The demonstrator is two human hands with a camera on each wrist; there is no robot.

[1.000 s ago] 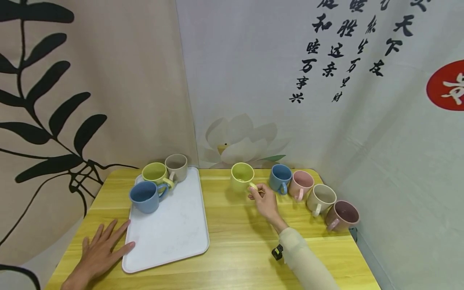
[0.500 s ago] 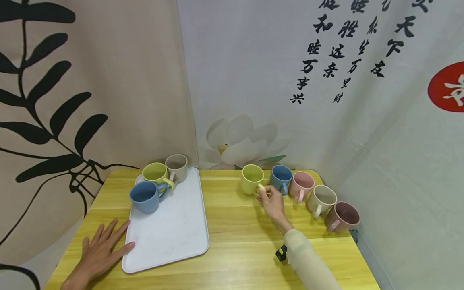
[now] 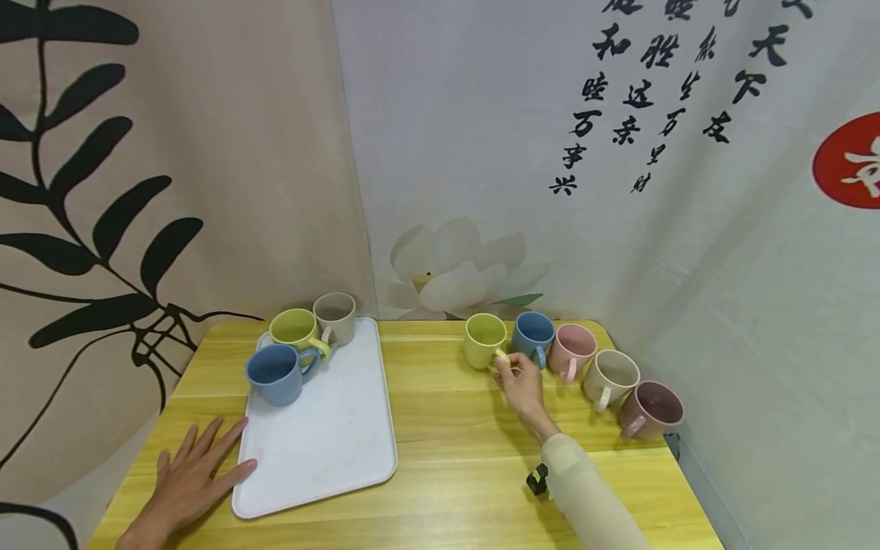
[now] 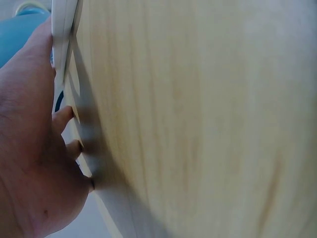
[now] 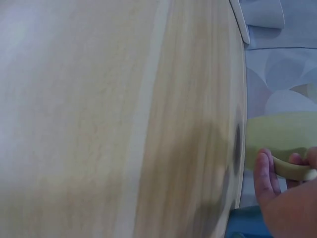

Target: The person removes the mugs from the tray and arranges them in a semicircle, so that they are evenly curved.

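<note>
My right hand [image 3: 524,389] pinches the lime mug [image 3: 485,344] by its handle, at the far side of the table [image 3: 467,473].

My thumb and fingers are clamped together on that handle, which points near and right; the mug is upright, just left of a blue mug [image 3: 532,334], though I cannot tell whether its base touches the wood. From there a pink mug [image 3: 573,353], a cream mug [image 3: 609,378] and a mauve mug [image 3: 650,411] curve nearer along the right. My left hand [image 3: 192,473] lies with fingers spread apart, thumb and forefinger at the left edge of the white tray [image 3: 337,435], whose far end bears a second blue mug [image 3: 278,374], a second lime mug [image 3: 294,328] and a grey mug [image 3: 334,317].
</note>
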